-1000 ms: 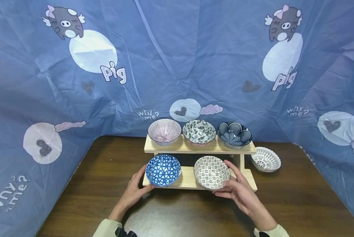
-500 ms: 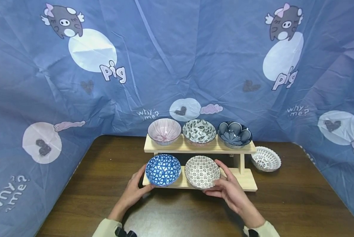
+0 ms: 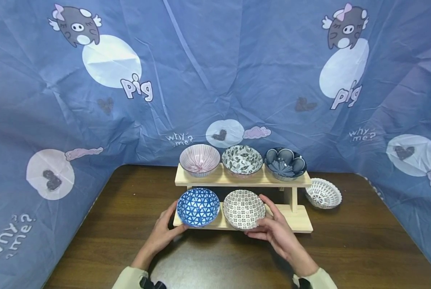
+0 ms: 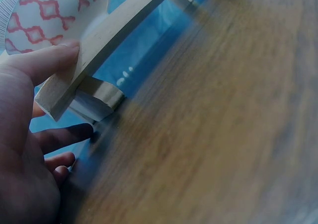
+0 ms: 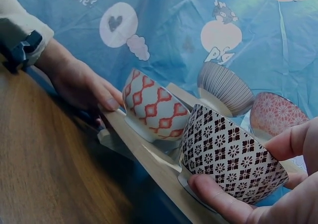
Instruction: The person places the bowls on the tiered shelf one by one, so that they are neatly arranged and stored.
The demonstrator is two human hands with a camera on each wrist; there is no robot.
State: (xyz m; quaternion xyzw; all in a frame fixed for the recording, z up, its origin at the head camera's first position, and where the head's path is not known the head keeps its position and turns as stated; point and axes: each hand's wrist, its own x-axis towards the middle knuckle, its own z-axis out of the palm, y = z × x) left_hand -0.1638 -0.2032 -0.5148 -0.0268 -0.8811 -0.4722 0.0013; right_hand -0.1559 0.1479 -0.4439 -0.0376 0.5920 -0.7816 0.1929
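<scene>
A blue bowl with white triangles inside (image 3: 198,207) stands on the lower level of a two-tier wooden stand (image 3: 298,218); its outside shows a red lattice (image 5: 156,107). My left hand (image 3: 161,233) holds it at the left, thumb (image 4: 54,60) low by its base and the stand's edge. To its right, my right hand (image 3: 282,237) grips a grey-and-white patterned bowl (image 3: 244,209) by its right side. Dark flowers cover that bowl's outside (image 5: 226,157), and it sits at the lower board. In the head view the two bowls are close together.
On the upper board sit a pink-striped bowl (image 3: 200,159), a leaf-patterned bowl (image 3: 242,160) and a dark blue bowl (image 3: 285,163). A white patterned bowl (image 3: 323,194) rests on the table (image 3: 363,233) right of the stand. Behind hangs a blue printed cloth (image 3: 273,72).
My right hand has moved the grey-and-white bowl left along the lower board, nearer the blue bowl. My left hand and the blue bowl have stayed in place.
</scene>
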